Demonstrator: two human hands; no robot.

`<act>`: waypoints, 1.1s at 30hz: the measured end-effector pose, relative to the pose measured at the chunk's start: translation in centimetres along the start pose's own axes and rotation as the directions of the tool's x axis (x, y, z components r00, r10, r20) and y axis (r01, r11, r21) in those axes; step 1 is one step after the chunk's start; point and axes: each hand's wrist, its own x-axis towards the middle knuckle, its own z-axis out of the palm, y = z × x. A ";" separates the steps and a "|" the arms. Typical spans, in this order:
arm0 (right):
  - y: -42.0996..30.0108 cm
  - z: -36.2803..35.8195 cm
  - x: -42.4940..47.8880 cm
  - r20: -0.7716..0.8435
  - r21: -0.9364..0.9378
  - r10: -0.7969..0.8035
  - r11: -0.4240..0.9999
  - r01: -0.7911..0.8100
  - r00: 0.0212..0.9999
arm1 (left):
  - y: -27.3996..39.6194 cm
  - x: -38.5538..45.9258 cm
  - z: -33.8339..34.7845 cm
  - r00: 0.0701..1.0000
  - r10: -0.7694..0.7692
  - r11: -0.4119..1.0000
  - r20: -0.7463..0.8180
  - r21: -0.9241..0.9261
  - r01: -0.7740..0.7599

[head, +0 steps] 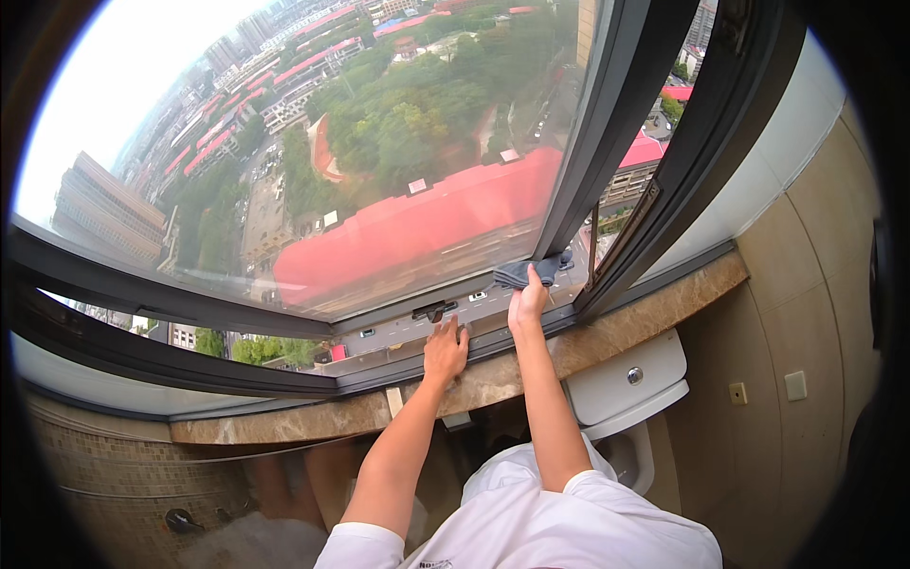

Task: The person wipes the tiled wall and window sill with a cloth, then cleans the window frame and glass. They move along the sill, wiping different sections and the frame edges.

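Observation:
A wide window sash is tilted outwards from its dark metal frame, high above a street. My right hand grips a grey-blue cloth against the lower right corner of the sash, thumb on top. My left hand reaches over the sill to the lower frame rail, fingers spread, just below the dark window handle. Nothing shows in its grasp, though the fingertips are partly hard to make out. A metal stay arm spans the gap at the right.
A brown marble sill runs below the window. Beneath it at the right stands a white toilet with its cistern. Glass with a thin rail edges the tiled area at lower left. A tiled wall with two plates is at the right.

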 end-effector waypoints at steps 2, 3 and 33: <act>-1.9 3.8 -4.3 0.060 -0.056 -0.128 0.990 0.131 0.990 | -0.3 -0.1 0.1 1.000 -0.015 1.000 0.002 0.008 0.015; -2.5 5.5 -6.3 0.092 -0.079 -0.194 0.976 0.201 0.977 | -0.2 -0.2 0.1 1.000 -0.017 1.000 0.005 0.013 0.017; -8.7 10.3 -7.9 0.414 -0.224 0.194 0.969 -0.107 0.889 | 0.1 -0.8 -1.1 0.996 -0.077 0.997 0.033 -0.009 0.078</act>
